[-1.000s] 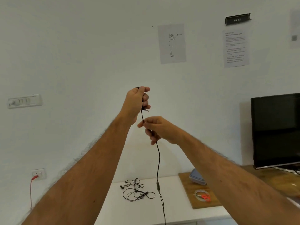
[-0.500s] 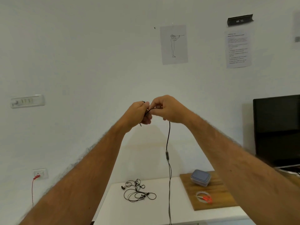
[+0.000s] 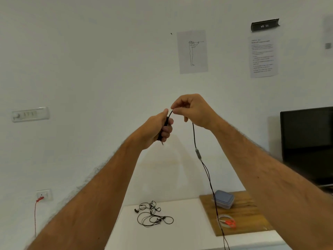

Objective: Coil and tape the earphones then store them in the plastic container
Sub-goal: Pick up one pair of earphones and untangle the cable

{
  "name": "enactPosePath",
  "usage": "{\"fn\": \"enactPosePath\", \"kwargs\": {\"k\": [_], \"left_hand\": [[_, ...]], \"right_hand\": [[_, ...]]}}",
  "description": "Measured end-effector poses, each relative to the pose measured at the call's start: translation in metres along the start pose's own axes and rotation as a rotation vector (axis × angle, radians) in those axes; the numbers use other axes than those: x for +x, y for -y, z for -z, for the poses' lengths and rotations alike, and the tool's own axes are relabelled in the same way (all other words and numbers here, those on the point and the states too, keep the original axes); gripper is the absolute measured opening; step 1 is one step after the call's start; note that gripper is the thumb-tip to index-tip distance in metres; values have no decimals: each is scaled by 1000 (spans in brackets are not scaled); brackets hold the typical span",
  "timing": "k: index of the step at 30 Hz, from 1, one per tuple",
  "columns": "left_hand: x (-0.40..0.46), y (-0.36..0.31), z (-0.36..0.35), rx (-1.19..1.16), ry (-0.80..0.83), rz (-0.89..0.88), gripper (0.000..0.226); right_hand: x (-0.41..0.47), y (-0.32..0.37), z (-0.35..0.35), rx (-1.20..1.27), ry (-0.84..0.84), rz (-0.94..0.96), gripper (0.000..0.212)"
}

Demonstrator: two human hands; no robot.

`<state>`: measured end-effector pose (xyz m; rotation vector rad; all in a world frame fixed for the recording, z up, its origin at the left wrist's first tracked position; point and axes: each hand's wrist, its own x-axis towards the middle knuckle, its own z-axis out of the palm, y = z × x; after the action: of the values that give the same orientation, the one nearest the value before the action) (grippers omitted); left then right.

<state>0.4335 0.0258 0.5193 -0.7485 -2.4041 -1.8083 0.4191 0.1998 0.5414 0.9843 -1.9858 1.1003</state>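
Black earphone cable [image 3: 195, 139] held up in the air in front of the white wall [image 3: 90, 60], well above the table. Upper end bunched into a small coil inside the left hand [image 3: 158, 126], fingers curled tight round it, metal plug tip [image 3: 162, 143] poking out below the little finger. Short arc of cable crossing from the top of that fist to the right hand [image 3: 193, 110], pinched there between thumb and forefinger, remaining fingers curled loosely. Below the right hand, cable hanging straight down, grey inline remote [image 3: 198, 153] partway along, then splitting into two thin strands running past the board and out of the bottom edge; earbuds themselves out of sight.

Down on the white table [image 3: 180, 237], a second set of black earphones [image 3: 153, 214] lying in a loose tangle, well apart from both hands. Just right of it, a wooden board [image 3: 252, 219] resting on the tabletop, bearing a clear plastic container [image 3: 224, 201] with a blue-grey lid shut on it at the far end, and nearer, a roll of clear tape [image 3: 224, 221] with orange-handled scissors [image 3: 229, 222] lying across it.

Black monitor [image 3: 308, 141] at the right edge. On the wall: a sheet with a line drawing [image 3: 192, 51] of a standing figure, a printed notice [image 3: 263, 56], a dark nameplate [image 3: 264, 25], a switch panel [image 3: 30, 114] at left, and lower, a socket [image 3: 44, 194] with a red plug and cord.
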Motion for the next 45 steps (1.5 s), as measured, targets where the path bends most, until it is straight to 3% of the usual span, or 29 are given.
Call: {"fn": "enactPosePath", "kwargs": {"k": [7, 10, 17, 24, 32, 37, 42, 45], "left_hand": [[7, 9, 1, 153, -74, 0, 64], [11, 16, 6, 90, -160, -32, 70], [13, 16, 22, -212, -406, -54, 47], [13, 19, 26, -13, -474, -7, 25], [12, 21, 30, -78, -510, 17, 28], [9, 25, 20, -10, -507, -18, 27], [6, 35, 10, 140, -371, -49, 29], [3, 36, 6, 93, -234, -61, 33]], "right_hand": [[-7, 12, -4, -48, 98, -7, 6], [-12, 19, -4, -59, 187, -15, 6], [-18, 25, -1, -109, 390, -118, 5], [-18, 29, -5, -155, 500, -146, 4], [-17, 28, -8, -277, 729, -218, 5], [-15, 33, -12, -206, 705, -192, 4], [-9, 37, -10, -200, 436, -23, 4], [-3, 27, -8, -219, 287, 34, 6]]}}
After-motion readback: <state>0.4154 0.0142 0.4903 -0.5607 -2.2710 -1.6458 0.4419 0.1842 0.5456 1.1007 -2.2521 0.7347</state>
